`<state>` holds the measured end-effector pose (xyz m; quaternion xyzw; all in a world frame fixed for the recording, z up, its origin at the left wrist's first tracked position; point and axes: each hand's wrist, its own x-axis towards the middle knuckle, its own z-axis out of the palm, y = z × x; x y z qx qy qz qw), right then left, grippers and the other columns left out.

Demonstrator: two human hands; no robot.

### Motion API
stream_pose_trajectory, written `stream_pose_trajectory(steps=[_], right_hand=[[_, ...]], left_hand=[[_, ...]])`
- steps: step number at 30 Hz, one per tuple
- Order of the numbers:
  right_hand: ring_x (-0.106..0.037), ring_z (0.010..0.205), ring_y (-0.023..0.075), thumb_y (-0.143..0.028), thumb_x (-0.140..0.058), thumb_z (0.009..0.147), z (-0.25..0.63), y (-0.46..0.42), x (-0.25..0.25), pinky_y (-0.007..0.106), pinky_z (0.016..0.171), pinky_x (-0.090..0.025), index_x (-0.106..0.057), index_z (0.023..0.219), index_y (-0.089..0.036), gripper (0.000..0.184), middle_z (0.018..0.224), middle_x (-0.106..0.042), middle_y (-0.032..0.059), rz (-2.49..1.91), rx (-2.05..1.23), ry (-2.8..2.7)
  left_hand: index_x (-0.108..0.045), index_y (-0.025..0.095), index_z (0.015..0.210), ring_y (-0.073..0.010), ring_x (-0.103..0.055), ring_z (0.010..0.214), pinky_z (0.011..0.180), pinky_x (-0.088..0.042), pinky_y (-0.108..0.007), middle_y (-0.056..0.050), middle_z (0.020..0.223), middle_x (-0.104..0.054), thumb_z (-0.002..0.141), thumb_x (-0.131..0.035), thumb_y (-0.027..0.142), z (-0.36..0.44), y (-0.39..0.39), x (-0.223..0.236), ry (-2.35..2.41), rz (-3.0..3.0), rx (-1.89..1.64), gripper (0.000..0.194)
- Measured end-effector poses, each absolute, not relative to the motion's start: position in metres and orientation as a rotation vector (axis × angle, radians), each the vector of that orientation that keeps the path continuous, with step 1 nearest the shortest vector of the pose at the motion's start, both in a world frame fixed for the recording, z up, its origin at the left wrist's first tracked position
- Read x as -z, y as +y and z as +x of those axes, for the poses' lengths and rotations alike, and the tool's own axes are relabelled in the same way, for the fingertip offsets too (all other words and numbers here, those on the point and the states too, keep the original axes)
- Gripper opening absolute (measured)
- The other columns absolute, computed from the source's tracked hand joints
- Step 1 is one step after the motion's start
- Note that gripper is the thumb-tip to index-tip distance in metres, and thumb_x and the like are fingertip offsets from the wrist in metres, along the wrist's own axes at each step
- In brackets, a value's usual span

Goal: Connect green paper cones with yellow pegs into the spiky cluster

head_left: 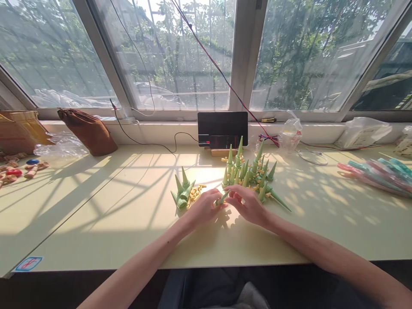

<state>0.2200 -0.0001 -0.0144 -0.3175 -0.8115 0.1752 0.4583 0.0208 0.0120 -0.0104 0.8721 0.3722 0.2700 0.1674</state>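
Low over the table's middle, my left hand (209, 205) is closed around a small green cone (222, 198), its point slanting up to the right. My right hand (246, 204) is beside it with curled fingers close to the cone's tip; whatever they pinch is hidden. A few more green cones (183, 189) stand and lie to the left of my left hand. Next to them is a pile of small yellow pegs (194, 195). Beyond my right hand stands a dense cluster of green cones (244, 171), with yellow pieces showing among them.
A dark tablet (222, 128) leans on a stand behind the cones. Farther left are a brown pouch (88, 133) and wooden toys (30, 169). Plastic-wrapped pink and teal items (380, 174) lie at right, and a plastic cup (289, 133) stands near the window. Cables cross the back.
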Motion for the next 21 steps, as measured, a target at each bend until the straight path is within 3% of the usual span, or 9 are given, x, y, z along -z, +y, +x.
stream_pose_trajectory(steps=[9,13,21], right_hand=[[-0.055,0.066,0.0132,-0.026,-0.045,0.1,0.218,0.004,0.013,0.024,0.06,-0.043,-0.06,0.091,-0.019,0.019,0.078,-0.062,0.0027,-0.79,-0.35,-2.007],[-0.053,0.061,0.0127,-0.031,-0.044,0.101,0.222,0.012,0.012,0.024,0.058,-0.042,-0.057,0.085,-0.019,0.025,0.074,-0.06,0.0021,-0.945,-0.265,-1.858],[-0.05,0.058,0.0137,-0.038,-0.039,0.102,0.228,0.022,0.015,0.025,0.057,-0.038,-0.056,0.081,-0.018,0.033,0.069,-0.057,0.0026,-1.087,-0.179,-1.845]], left_hand=[[-0.066,0.02,0.095,-0.0168,-0.062,0.077,0.067,-0.048,-0.028,-0.005,0.096,-0.066,0.092,-0.057,0.029,0.019,0.012,0.011,1.017,2.52,-0.776,0.013],[-0.065,0.02,0.101,-0.0142,-0.062,0.068,0.069,-0.05,-0.03,-0.005,0.104,-0.067,0.092,-0.058,0.031,0.02,0.011,0.005,1.159,2.419,-0.891,0.016],[-0.065,0.019,0.089,-0.0142,-0.061,0.063,0.064,-0.049,-0.03,-0.004,0.09,-0.067,0.093,-0.05,0.023,0.02,0.012,0.003,1.216,2.413,-0.904,0.016]])
